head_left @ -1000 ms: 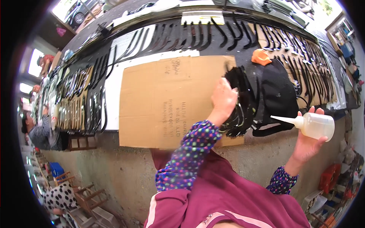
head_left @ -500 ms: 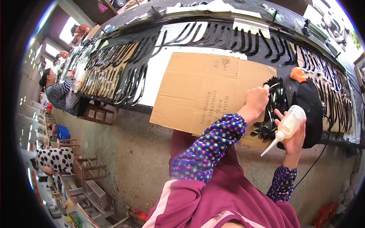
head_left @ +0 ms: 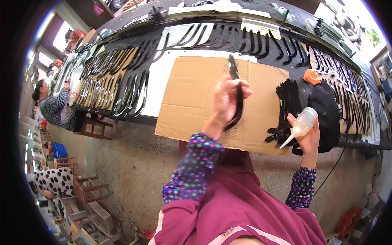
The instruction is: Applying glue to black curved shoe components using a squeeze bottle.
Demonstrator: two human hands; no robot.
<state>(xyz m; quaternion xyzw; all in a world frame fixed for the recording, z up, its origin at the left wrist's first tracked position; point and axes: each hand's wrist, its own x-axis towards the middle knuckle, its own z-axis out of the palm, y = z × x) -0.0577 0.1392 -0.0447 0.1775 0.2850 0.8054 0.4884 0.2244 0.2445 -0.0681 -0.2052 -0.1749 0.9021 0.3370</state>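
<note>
Above the cardboard sheet, my left hand is closed around a dark curved strip. The strip's upper end points away from me and its lower end bends toward the left. My right hand, at the sheet's right edge, wraps around a translucent squeeze bottle. Its long white nozzle tilts down to the left, and pale liquid shows inside. Between the two hands, a bundle of black strips lies on the right side of the cardboard.
A black cloth and an orange lump lie right of the bundle. Rows of curved black strips cover the table to the left, back and right. A cable hangs off the front edge. A person sits at the far left.
My left hand has moved left from the bundle, bringing one strip over the cardboard. My right hand still holds the bottle in much the same place. The whole view has shifted slightly.
</note>
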